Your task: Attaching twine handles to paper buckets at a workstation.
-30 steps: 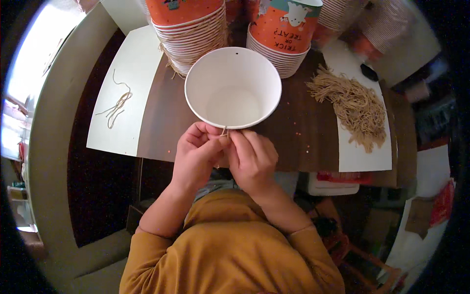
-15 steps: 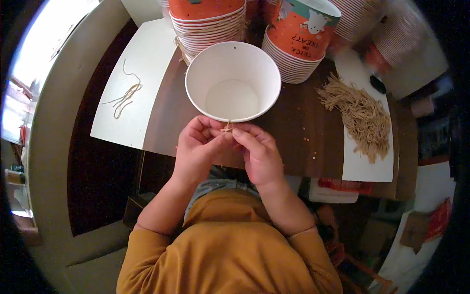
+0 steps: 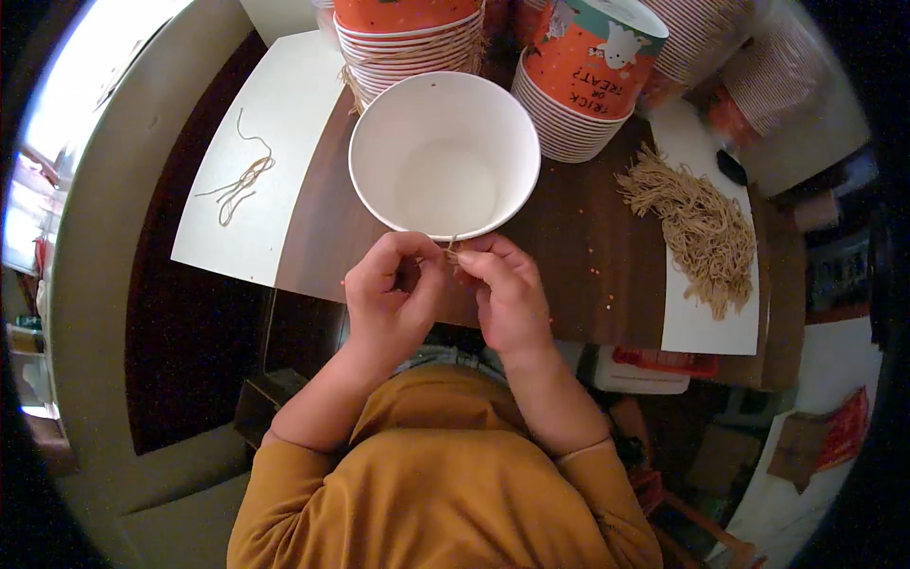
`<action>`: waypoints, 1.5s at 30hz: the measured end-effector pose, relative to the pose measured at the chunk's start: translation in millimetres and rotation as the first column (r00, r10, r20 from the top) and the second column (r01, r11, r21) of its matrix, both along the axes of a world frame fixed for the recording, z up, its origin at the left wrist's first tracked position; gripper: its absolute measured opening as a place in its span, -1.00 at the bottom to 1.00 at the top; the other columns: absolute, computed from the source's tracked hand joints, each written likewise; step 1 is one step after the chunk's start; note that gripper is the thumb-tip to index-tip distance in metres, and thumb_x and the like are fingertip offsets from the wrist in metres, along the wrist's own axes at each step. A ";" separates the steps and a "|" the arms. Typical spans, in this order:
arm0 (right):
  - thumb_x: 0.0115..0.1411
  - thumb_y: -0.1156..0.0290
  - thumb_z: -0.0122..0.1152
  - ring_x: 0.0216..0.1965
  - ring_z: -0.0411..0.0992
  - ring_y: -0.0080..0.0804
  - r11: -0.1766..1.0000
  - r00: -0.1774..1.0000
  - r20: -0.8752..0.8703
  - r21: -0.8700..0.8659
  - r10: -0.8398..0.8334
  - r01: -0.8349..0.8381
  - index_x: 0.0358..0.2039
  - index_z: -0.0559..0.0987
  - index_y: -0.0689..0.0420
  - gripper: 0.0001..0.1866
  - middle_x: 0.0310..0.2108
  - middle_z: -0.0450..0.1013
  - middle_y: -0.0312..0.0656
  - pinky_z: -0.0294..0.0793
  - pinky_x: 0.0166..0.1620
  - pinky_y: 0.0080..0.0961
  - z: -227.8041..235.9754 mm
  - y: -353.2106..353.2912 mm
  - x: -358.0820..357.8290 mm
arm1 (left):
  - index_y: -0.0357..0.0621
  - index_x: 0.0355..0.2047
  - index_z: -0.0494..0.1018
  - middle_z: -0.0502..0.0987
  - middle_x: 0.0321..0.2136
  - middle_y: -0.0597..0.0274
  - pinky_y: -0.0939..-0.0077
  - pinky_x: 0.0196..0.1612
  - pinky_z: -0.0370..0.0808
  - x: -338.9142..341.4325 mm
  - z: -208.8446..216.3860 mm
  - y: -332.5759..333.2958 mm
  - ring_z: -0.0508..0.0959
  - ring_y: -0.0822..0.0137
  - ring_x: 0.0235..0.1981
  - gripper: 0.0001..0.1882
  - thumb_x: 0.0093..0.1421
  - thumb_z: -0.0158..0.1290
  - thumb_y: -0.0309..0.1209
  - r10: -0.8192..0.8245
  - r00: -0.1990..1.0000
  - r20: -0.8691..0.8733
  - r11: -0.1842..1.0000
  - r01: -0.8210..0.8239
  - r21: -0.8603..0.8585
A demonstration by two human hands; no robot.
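Note:
A large paper bucket (image 3: 444,156) with a plain white inside stands tilted in front of me, its mouth facing up toward me. At its near rim a short piece of tan twine (image 3: 453,250) passes through the edge. My left hand (image 3: 391,289) is closed in a pinch at the twine, thumb and forefinger curled into a loop. Pressed beside it, my right hand (image 3: 512,292) pinches the twine between thumb and forefinger. The fingertips hide most of the twine and any knot in it.
Behind the bucket rise a stack of orange buckets with twine handles (image 3: 412,47) and an upturned orange and green stack (image 3: 578,104). A heap of cut twine (image 3: 701,232) lies on white board at right. Loose strands (image 3: 248,175) rest on the left board (image 3: 213,232).
The bucket has shifted slightly left and turned a little. My left fingers have curled more, opening a gap between thumb and forefinger. My right hand has barely moved.

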State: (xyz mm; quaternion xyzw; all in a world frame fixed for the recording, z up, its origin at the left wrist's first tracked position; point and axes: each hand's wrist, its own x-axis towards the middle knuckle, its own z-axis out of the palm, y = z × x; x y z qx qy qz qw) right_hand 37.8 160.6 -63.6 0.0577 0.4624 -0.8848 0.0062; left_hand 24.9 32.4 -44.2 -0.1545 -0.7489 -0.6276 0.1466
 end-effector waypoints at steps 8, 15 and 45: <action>0.05 0.46 0.08 -0.36 0.37 -0.63 0.992 0.996 0.012 -0.098 0.085 -0.084 -0.35 0.57 0.16 -0.84 -0.40 0.48 -0.38 0.34 -0.19 -0.66 2.0 5.8 -2.7 | -0.28 -0.40 0.51 0.51 -0.52 0.24 0.72 -0.58 0.34 -0.1 16.7 0.0 0.43 0.60 -0.61 -0.87 0.00 0.07 -0.67 -0.035 0.990 -0.138 0.982 0.009 -0.186; 0.05 0.46 0.07 -0.36 0.35 -0.65 0.996 0.998 -0.006 -0.058 0.069 -0.069 -0.38 0.57 0.14 -0.86 -0.42 0.46 -0.40 0.33 -0.19 -0.68 -0.1 5.5 -1.5 | -0.26 -0.41 0.51 0.53 -0.49 0.19 0.67 -0.57 0.39 -1.1 17.9 -7.9 0.48 0.51 -0.62 -0.87 -0.03 0.18 -0.59 -0.061 0.991 -0.117 0.949 0.021 -0.316; 0.20 0.38 0.14 -0.49 0.34 -0.52 0.789 0.982 -0.186 0.607 0.027 0.093 -0.43 0.49 0.27 -0.81 -0.49 0.46 -0.30 0.36 -0.36 -0.57 23.6 13.6 -11.8 | -0.22 -0.50 0.49 0.50 -0.54 0.28 0.68 -0.59 0.32 3.8 23.0 -23.6 0.40 0.54 -0.64 -0.92 -0.04 0.16 -0.61 -0.118 0.992 -0.048 0.943 0.097 -0.318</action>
